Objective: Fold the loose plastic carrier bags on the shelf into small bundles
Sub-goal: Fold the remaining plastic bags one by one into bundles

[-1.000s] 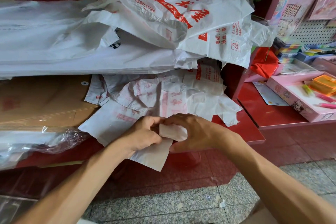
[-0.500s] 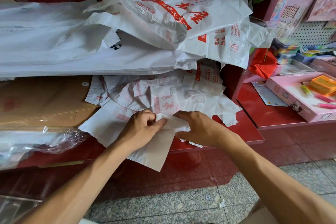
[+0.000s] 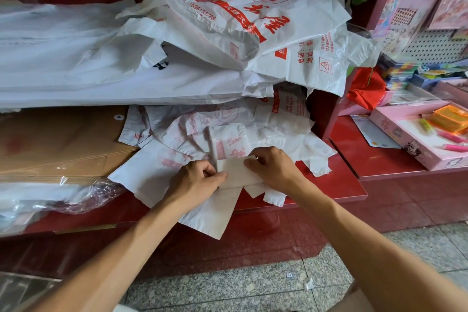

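A small folded white plastic bag [image 3: 238, 172] lies at the front of the red shelf [image 3: 336, 187], on top of other flattened bags. My left hand [image 3: 196, 182] pinches its left edge with thumb and forefinger. My right hand [image 3: 273, 168] grips its right side, fingers curled over the top edge. Behind it lies a heap of crumpled white bags with faded red print [image 3: 202, 129]. Above that a big pile of larger white bags with red lettering [image 3: 253, 20] hangs over the shelf.
Brown cardboard sheets [image 3: 58, 142] and clear plastic wrap [image 3: 83, 192] fill the shelf's left part. To the right a red counter holds a pink box [image 3: 415, 139] with pens and an orange case. Speckled stone floor [image 3: 228, 286] lies below.
The small bag has gone from being held up between my hands to lying pressed flat on the shelf. Both hands have moved slightly forward and apart along its edges.
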The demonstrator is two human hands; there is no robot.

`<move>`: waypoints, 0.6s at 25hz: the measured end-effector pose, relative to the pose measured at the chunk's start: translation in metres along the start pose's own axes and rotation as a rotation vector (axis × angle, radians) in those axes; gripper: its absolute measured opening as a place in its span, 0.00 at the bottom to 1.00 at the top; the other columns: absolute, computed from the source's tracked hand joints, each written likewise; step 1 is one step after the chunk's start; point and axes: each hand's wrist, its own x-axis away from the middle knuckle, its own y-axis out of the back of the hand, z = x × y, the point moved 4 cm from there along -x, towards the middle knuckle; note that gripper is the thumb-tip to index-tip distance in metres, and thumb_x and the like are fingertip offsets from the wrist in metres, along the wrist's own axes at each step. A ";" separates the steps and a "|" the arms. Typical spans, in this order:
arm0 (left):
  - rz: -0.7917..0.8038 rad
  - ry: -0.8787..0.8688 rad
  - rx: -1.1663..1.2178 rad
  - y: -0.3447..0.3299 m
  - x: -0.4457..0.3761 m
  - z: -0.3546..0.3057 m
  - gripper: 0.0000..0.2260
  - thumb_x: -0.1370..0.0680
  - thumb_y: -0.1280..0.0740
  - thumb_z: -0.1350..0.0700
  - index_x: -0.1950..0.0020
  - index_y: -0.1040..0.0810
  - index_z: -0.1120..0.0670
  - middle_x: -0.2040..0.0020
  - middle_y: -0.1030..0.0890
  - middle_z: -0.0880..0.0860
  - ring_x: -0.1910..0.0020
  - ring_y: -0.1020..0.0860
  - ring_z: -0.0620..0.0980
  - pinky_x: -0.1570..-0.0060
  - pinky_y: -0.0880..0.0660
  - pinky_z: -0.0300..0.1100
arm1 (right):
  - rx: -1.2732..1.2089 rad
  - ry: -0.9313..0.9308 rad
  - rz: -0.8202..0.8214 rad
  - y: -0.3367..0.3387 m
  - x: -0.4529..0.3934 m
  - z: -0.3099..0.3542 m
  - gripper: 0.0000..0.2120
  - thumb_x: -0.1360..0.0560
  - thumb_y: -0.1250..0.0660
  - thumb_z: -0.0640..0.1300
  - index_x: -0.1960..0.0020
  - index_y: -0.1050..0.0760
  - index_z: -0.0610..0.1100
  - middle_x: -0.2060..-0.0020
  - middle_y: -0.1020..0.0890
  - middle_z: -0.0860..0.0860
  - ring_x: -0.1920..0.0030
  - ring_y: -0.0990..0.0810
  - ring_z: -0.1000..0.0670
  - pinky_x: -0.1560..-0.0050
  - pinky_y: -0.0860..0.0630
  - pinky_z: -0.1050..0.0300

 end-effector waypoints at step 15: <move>-0.024 -0.419 -0.472 -0.010 0.001 -0.008 0.15 0.24 0.39 0.44 0.44 0.21 0.51 0.42 0.25 0.44 0.41 0.28 0.50 0.46 0.33 0.49 | 0.308 0.175 0.301 0.006 0.011 0.007 0.26 0.28 0.30 0.46 0.31 0.29 0.50 0.38 0.25 0.54 0.40 0.28 0.50 0.43 0.26 0.54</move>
